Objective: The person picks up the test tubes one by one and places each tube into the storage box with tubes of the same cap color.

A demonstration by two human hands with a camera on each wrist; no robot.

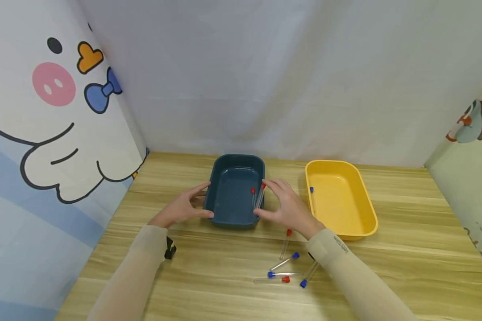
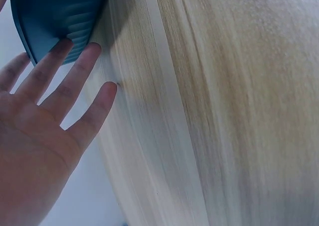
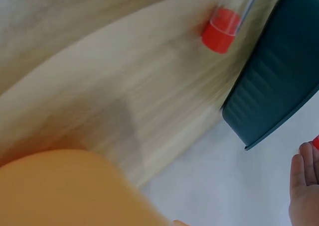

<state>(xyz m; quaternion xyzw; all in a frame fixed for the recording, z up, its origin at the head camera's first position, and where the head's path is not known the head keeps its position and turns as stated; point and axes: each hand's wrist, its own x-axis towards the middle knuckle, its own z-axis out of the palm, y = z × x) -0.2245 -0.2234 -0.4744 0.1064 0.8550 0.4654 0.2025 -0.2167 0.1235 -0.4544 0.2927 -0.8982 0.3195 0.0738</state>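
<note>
A dark teal bin [image 1: 234, 191] stands in front of the person. My left hand [image 1: 183, 207] is at its left side, fingers spread and fairly straight; in the left wrist view the fingers [image 2: 70, 91] reach the outer wall. Over the bin's right rim, my right hand [image 1: 288, 208] pinches a clear test tube with a red cap [image 1: 260, 196] lengthwise between fingers and thumb. A second red-capped test tube [image 1: 253, 198] lies inside the bin, just left of it. In the right wrist view, only part of the right hand [image 3: 306, 186] shows at the edge.
To the right stands a yellow bin [image 1: 345, 196] with a blue-capped tube [image 1: 312, 196] along its left wall. Several red- and blue-capped tubes [image 1: 284, 265] lie on the wooden table [image 1: 209, 272] near the right forearm. A pale cloth wall [image 1: 265, 80] closes the back.
</note>
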